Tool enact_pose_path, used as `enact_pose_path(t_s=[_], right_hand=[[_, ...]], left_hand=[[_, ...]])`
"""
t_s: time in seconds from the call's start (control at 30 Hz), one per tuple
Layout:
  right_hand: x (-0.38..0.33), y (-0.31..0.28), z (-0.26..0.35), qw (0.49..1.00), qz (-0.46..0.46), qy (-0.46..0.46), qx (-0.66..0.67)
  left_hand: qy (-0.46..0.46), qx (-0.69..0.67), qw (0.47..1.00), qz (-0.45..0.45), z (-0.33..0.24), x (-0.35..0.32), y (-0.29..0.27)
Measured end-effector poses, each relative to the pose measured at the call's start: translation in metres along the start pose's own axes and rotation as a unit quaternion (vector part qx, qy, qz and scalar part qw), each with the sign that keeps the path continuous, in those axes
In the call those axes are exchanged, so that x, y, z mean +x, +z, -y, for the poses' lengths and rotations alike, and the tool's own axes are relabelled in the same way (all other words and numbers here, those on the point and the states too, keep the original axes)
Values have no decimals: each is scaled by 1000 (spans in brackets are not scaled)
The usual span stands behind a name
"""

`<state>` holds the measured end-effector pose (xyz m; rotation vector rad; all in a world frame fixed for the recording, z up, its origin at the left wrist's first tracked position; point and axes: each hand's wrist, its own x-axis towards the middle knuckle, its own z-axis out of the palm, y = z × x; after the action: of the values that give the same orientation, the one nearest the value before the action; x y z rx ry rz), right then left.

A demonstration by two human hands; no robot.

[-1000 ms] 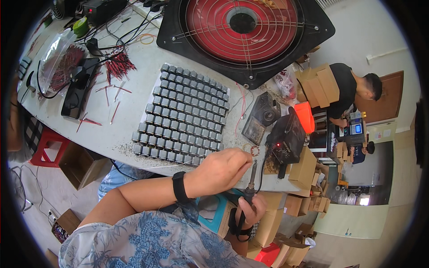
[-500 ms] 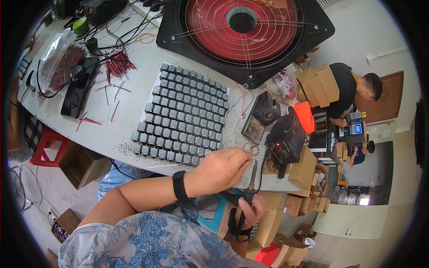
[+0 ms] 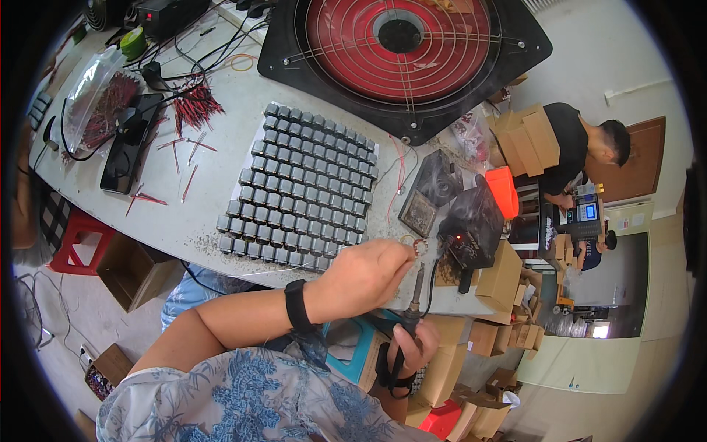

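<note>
My left hand point(image 3: 361, 274) is closed in a pinch near the table's front edge. A thin silvery wire, likely solder point(image 3: 254, 275), trails from it to the left. Small reddish wire ends point(image 3: 420, 244) show just beyond its fingertips; what they belong to is hidden. My right hand point(image 3: 416, 346) is wrapped round the handle of a soldering iron point(image 3: 417, 295). The iron points up, its tip close to the left fingertips. Left of the hands, rows of small grey metal-cased blocks point(image 3: 302, 188) stand on the table.
Beyond the iron sit a black soldering station point(image 3: 471, 228) and an iron stand point(image 3: 434, 191). A large black-framed fan point(image 3: 401, 66) lies at the back. Red wires point(image 3: 195, 107) and a plastic bag point(image 3: 96, 96) lie left. Cardboard boxes point(image 3: 501, 280) and a co-worker point(image 3: 567, 140) are at right.
Pale smoke now drifts over the soldering station and stand. The wire ends at my left fingertips have shifted slightly, and the left hand has moved up a little.
</note>
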<state>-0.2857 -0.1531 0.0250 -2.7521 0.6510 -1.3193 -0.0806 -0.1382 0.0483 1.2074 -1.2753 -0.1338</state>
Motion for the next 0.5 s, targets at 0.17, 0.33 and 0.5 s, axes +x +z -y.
enact_pose_path(t_s=[0.17,0.33,0.5], right_hand=[[-6,0,-4,999,8,47,16],[7,16,-3,981,-100,101,130],[19,16,4,990,-21,111,89]], left_hand=[[3,-35,999,15,-4,-4,-8],[46,-62,992,101,-13,-22,-2],[80,-57,980,173,-18,-32,1]])
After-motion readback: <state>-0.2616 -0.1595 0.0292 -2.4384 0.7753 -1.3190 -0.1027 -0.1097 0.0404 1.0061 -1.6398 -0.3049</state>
